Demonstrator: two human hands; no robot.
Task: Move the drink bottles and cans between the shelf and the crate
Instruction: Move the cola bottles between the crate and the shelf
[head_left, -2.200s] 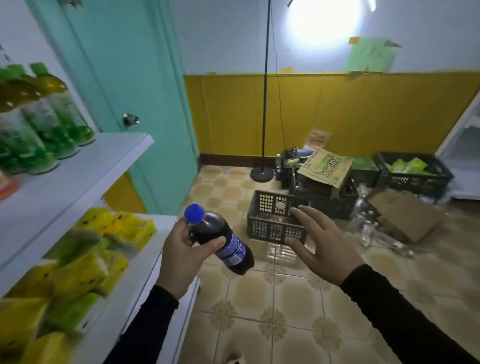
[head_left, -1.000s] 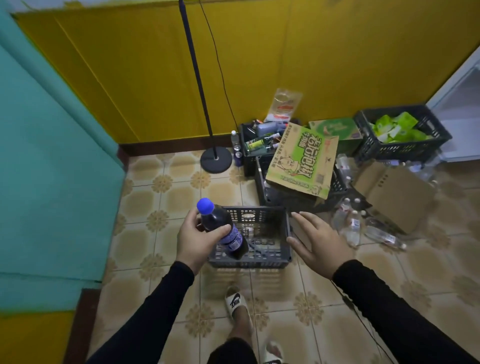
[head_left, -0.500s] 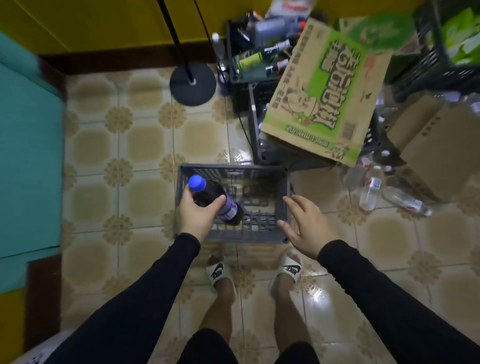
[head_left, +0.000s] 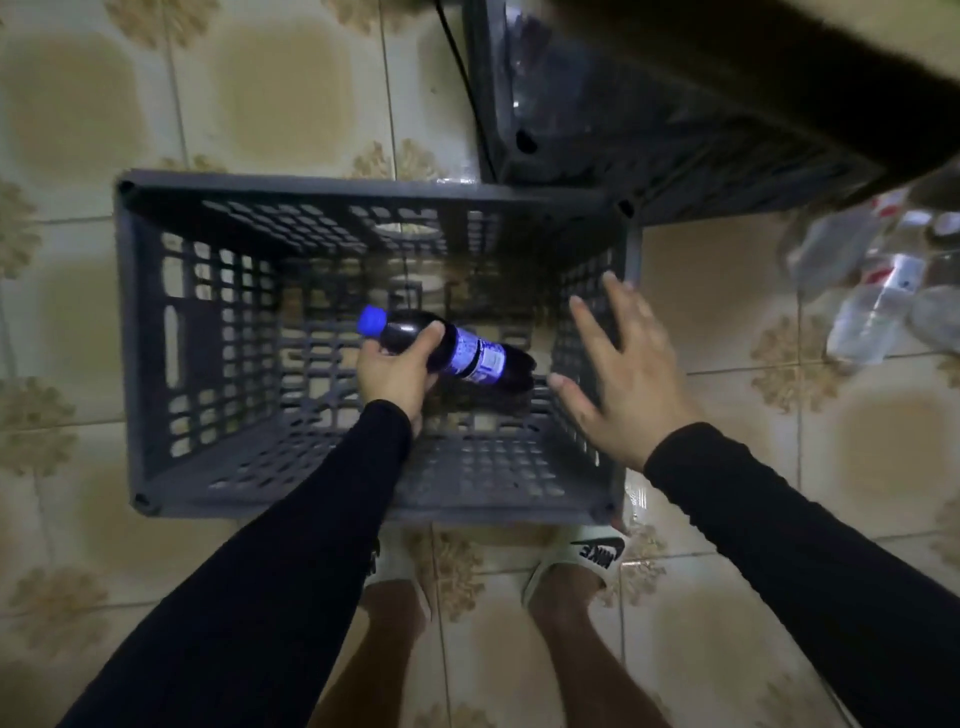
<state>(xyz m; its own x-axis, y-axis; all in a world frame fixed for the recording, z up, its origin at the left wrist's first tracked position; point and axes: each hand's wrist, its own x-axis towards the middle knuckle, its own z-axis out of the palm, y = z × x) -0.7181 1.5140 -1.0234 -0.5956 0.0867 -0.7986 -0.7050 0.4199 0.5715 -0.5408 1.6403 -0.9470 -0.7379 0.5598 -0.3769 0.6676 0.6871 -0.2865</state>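
Down inside the crate: a dark cola bottle (head_left: 457, 353) lies tilted, blue cap (head_left: 372, 320) toward 10 o'clock, base toward 4 o'clock.
Left hand (head_left: 397, 371): its fingers (head_left: 431, 335) curl over the bottle's shoulder just below the cap, thumb side underneath; the grip sits at the neck end, the label and base stick out past the fingers toward 4 o'clock.
Right hand (head_left: 623, 374): fingers (head_left: 631, 312) spread wide and straight, holding nothing, hovering over the crate's 3 o'clock wall; apart from the bottle's base, which points toward its thumb.
Crate (head_left: 140, 332): grey, slotted plastic, standing on the tiled floor (head_left: 78, 130); whether the bottle touches its bottom cannot be told.
Sleeves: black, both arms reaching in from 6 o'clock.
Feet: in white slides (head_left: 576, 566) just beside the crate's near rim.
Second crate (head_left: 649, 171): dark, touching the first at 1 o'clock.
Clear bottles (head_left: 872, 312): blurred, lying on the floor at 3 o'clock, well apart from the hands.
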